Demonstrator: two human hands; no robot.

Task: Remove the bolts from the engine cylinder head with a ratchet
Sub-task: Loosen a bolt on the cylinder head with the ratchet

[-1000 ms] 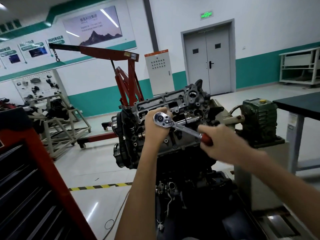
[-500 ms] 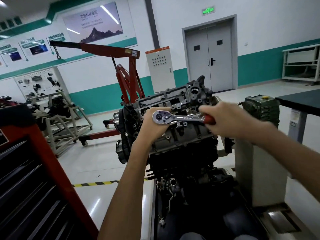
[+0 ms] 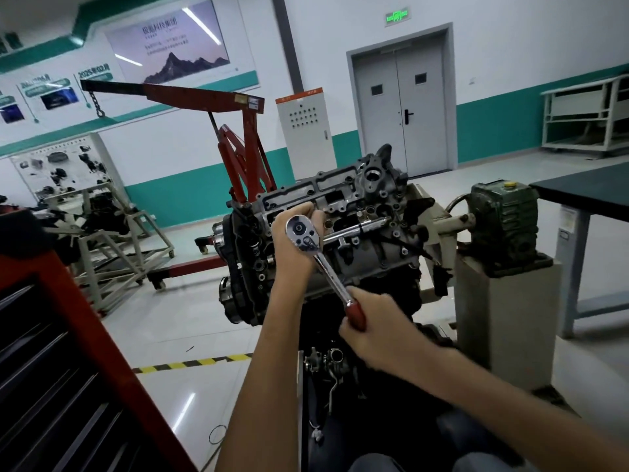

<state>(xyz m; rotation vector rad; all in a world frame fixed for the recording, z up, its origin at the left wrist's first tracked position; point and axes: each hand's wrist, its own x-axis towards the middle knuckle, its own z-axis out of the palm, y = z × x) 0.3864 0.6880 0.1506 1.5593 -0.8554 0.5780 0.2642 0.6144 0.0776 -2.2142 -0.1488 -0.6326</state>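
From your head camera, the engine cylinder head [image 3: 343, 195] sits tilted on its stand, its bolt holes and machined face turned toward you. Your left hand [image 3: 293, 257] is in front of its left part, fingers curled closed behind the round chrome head of the ratchet [image 3: 328, 270] and gripping it at the drive end. The hand hides whatever socket or bolt sits beneath, so you cannot tell which bolt the tool is on. The ratchet's shaft runs down and to the right from there, across the front of the cylinder head. Your right hand [image 3: 372, 323] is wrapped tight round its red grip, below the cylinder head's lower edge. A chrome bar [image 3: 360, 227] lies across the cylinder head just right of the ratchet's head.

Right of the cylinder head stands a green gearbox [image 3: 500, 216] on a grey pedestal, and beyond that a dark desk [image 3: 585, 192]. Behind the cylinder head to the left rises a red engine hoist [image 3: 238, 155]. A red tool cabinet [image 3: 68, 335] stands well to its left, near you. Yellow-black floor tape [image 3: 190, 364] runs below and left of the cylinder head.
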